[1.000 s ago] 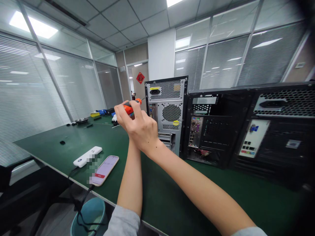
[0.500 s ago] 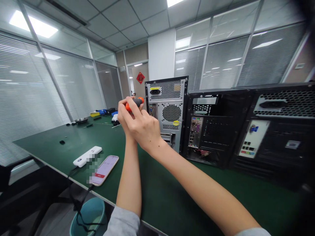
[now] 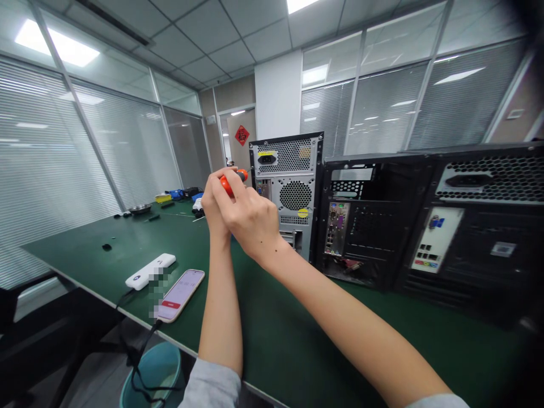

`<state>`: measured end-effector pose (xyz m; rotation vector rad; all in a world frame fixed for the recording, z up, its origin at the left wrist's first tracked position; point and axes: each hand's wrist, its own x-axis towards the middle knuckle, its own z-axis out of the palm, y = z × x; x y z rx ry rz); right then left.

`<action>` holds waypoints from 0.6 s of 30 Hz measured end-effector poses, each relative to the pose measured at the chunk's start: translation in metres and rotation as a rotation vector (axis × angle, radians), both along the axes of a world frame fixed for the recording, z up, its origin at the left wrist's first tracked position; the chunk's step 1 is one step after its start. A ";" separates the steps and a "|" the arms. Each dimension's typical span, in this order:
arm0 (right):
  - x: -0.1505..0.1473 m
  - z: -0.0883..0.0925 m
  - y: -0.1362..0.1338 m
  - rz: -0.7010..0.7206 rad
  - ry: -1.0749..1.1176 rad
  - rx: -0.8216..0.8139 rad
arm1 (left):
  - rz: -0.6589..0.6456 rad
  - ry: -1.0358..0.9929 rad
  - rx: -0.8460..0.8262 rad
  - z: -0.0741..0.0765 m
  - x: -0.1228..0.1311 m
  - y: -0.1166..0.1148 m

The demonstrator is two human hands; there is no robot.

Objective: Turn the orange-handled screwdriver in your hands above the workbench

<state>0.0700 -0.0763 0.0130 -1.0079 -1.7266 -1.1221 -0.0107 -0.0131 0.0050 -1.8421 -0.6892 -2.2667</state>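
Both hands (image 3: 238,212) clutch an orange screwdriver (image 3: 232,181) (no writing legible) — beside the silver case (image 3: 293,195).

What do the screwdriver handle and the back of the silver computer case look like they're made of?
The orange-and-black screwdriver handle looks like moulded plastic, perhaps rubber-gripped, judging by its matte sheen. The silver computer case's rear panel looks like bare sheet metal with punched vent holes.

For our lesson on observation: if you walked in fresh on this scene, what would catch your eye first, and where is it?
First, the two hands raised mid-frame: the right hand and left hand together clasp an orange-handled screwdriver in front of the silver computer case. To its right, two black computer cases stand on the green table with their rear ports facing the viewer. At lower left, a lit phone lies beside a white device.
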 end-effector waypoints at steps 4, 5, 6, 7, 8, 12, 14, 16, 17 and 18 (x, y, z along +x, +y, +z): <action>0.001 0.002 0.001 0.003 0.018 -0.008 | -0.072 -0.004 -0.005 0.000 0.001 0.001; 0.001 0.002 0.001 0.000 0.021 0.006 | -0.084 -0.007 -0.008 0.000 0.001 0.001; 0.001 0.002 0.001 -0.002 0.024 0.024 | -0.099 -0.012 -0.013 0.000 0.001 0.001; 0.001 0.003 0.001 -0.004 0.026 0.043 | -0.113 -0.018 -0.016 0.000 0.001 0.001; 0.001 0.003 0.002 -0.005 0.029 0.057 | -0.126 -0.021 -0.020 0.000 0.002 0.002; 0.001 0.004 0.002 0.009 0.035 0.036 | -0.190 -0.028 -0.039 -0.001 0.002 0.004; 0.001 0.004 0.002 0.021 0.035 -0.001 | -0.203 -0.024 -0.042 -0.001 0.001 0.005; 0.000 0.004 0.002 0.025 0.031 -0.024 | -0.204 -0.016 -0.027 -0.001 0.000 0.006; 0.000 0.004 0.003 0.024 0.028 -0.030 | -0.209 -0.013 -0.015 -0.002 0.000 0.006; -0.001 0.003 0.003 0.023 0.024 -0.032 | -0.213 -0.012 -0.004 -0.002 -0.001 0.006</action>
